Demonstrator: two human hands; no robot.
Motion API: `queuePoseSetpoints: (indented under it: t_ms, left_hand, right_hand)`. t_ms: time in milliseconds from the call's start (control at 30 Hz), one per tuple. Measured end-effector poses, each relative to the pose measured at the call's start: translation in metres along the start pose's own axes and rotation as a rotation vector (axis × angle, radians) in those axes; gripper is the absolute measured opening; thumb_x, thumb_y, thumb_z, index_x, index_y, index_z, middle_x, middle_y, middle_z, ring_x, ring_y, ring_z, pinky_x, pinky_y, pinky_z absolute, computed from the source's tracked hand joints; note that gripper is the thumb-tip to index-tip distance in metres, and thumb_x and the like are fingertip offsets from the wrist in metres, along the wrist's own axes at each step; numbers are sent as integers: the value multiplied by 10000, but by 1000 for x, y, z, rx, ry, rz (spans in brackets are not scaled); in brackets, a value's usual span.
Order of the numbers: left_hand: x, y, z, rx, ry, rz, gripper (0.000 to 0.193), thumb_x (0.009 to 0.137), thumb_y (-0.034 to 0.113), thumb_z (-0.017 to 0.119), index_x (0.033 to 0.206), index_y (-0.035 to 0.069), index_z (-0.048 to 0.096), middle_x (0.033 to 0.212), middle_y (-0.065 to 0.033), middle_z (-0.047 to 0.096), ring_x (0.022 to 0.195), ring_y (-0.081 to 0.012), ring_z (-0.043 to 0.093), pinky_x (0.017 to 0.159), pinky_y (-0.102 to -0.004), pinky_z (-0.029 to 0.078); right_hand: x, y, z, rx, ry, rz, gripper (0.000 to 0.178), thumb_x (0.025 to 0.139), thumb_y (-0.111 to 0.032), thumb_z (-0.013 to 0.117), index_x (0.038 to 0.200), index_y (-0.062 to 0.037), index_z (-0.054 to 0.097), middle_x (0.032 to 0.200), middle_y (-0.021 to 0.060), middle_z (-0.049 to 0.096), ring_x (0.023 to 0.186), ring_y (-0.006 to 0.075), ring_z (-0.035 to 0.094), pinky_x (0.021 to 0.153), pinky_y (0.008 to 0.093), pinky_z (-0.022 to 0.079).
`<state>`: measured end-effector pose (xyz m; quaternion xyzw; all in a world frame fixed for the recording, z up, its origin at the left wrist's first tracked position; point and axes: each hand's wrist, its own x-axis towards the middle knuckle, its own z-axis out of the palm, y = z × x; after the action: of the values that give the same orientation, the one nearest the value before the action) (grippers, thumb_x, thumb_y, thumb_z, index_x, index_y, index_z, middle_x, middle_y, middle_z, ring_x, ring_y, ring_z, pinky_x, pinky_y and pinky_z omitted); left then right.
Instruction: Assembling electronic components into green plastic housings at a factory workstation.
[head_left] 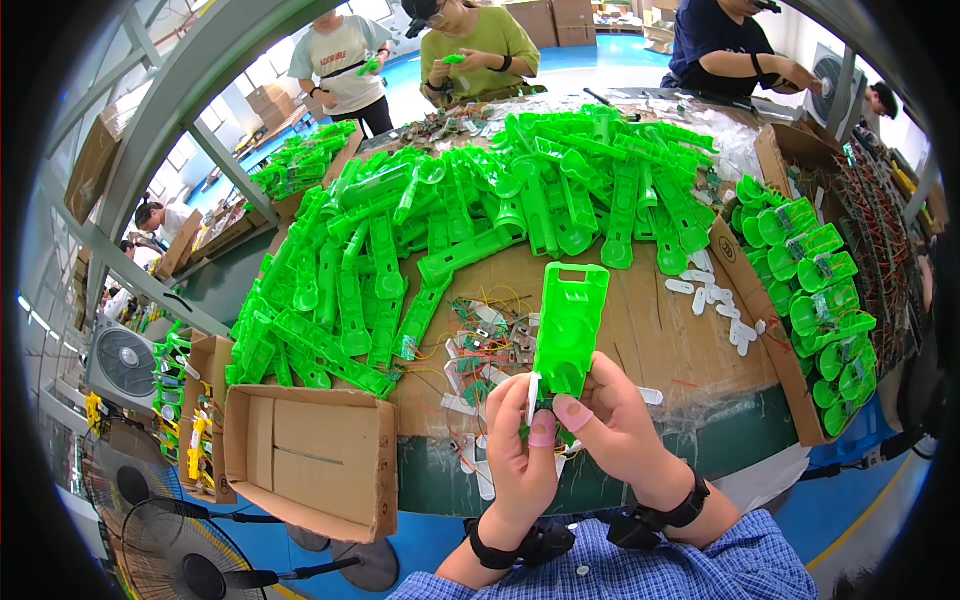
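A bright green plastic shell (570,320) is held upright, its hollow inside facing me, above the near part of the table. My left hand (522,450) is closed on its lower left edge, with a thin white strip (533,392) by the fingers. My right hand (622,425) grips the lower right side, thumb pressed to the shell's bottom end. Pink covers sit on both thumb tips. Between the thumbs a bit of dark green circuit board shows, mostly hidden. Behind the shell lies a cluster of small wired boards (500,335) and white strips.
A large heap of green shells (450,200) covers the table's far side. White strips (715,300) lie at right, beside a cardboard box of shells (800,290). A shallow cardboard box (310,455) stands at near left, fans (190,560) beyond it. Several people work across the table.
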<state>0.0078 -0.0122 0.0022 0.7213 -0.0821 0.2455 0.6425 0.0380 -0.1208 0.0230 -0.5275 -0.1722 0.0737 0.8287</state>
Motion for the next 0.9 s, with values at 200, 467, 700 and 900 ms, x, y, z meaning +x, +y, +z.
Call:
queuePoseSetpoints:
  t_ms: [200,467,700,900]
  left_hand:
    - [0,5,-5,63,-41,-13,323,858,121,480,1140,-33,451,1117,-159,462,1015,-263,454,884,-344,356]
    - [0,13,-6,137,-94,32,334,858,103,462,1162,-35,443,1137,-176,440,1028,-274,437,885,-351,347]
    - [-1,13,-4,144,-86,57,329,858,94,455,1160,-37,453,1126,-173,445,1016,-275,449,880,-348,355]
    - [-2,11,0,147,-35,81,313,858,99,453,1141,-36,466,1109,-164,455,998,-270,464,854,-339,375]
  right_hand:
    - [-1,-4,-2,-85,-44,-18,330,841,-86,549,1121,20,410,986,85,561,910,130,547,803,277,444]
    - [-3,-5,-1,-85,-34,-40,351,824,-53,547,1132,24,398,998,92,562,922,130,548,816,281,441]
    - [-4,-5,1,-123,-14,-81,343,811,-36,548,1116,24,404,968,87,565,899,127,554,796,274,447]
    - [-6,0,4,-145,37,-141,304,808,-35,550,1078,11,417,935,76,568,867,120,559,774,270,454]
